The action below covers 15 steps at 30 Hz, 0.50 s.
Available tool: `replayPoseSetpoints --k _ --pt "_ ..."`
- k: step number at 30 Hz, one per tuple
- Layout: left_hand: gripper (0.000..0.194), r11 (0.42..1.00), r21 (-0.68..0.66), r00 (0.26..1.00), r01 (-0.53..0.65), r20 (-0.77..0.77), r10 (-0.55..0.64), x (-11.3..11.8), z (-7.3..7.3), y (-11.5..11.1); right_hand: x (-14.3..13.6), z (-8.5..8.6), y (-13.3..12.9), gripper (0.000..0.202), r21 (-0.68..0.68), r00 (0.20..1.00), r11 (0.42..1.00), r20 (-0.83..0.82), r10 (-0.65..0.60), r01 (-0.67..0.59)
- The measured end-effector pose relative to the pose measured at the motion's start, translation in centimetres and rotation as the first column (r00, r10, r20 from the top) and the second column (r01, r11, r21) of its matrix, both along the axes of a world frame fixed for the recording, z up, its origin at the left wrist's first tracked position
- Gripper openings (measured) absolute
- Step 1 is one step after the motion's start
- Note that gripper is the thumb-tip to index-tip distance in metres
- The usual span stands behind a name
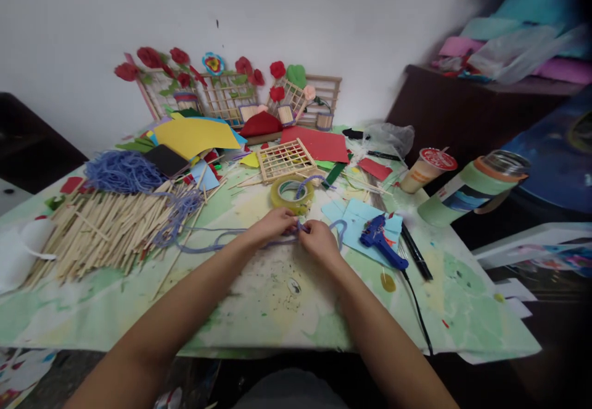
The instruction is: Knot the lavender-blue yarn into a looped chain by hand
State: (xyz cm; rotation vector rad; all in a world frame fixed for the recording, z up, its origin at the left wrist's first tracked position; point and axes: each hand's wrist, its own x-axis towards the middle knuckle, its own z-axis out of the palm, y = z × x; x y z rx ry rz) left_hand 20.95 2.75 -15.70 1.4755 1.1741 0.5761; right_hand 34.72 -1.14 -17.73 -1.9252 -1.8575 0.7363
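Blue-purple yarn (pixel 198 250) runs across the table from a tangled heap (pixel 123 173) on the left to between my hands. My left hand (pixel 276 223) pinches the yarn just in front of a roll of yellow tape (pixel 282 198). Close beside it on the right, my right hand (pixel 319 239) pinches the same yarn, and a loop of it curves out past that hand. Another piece of yarn lies over the tape roll. Behind the roll is a small lattice of wooden sticks (pixel 287 161).
A blue glue gun (pixel 382 241) lies on light-blue paper at right, its cord hanging over the front edge. Beyond stand a sealed cup (pixel 425 171) and a green bottle (pixel 472 188). Many wooden sticks (pixel 108 230) cover the left. Coloured paper (pixel 197 139) and flower-decorated lattices (pixel 229 97) stand at the back.
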Motion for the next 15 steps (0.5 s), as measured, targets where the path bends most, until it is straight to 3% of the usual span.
replayPoseSetpoints --k 3,10,15 --pt "0.017 0.999 -0.036 1.000 -0.012 -0.008 0.012 0.1 -0.9 0.3 0.0 -0.1 0.1 0.021 -0.003 1.000 1.000 -0.021 0.012 -0.012" --pt "0.028 0.995 -0.016 0.992 0.095 -0.081 -0.096 -0.8 -0.9 0.2 0.2 -0.2 0.2 0.022 -0.007 0.997 1.000 -0.069 0.027 -0.028" --pt "0.032 0.989 -0.104 0.992 0.108 -0.048 -0.113 -0.9 -1.9 0.8 0.2 0.1 0.3 0.018 -0.010 0.997 0.999 -0.070 0.043 -0.044"
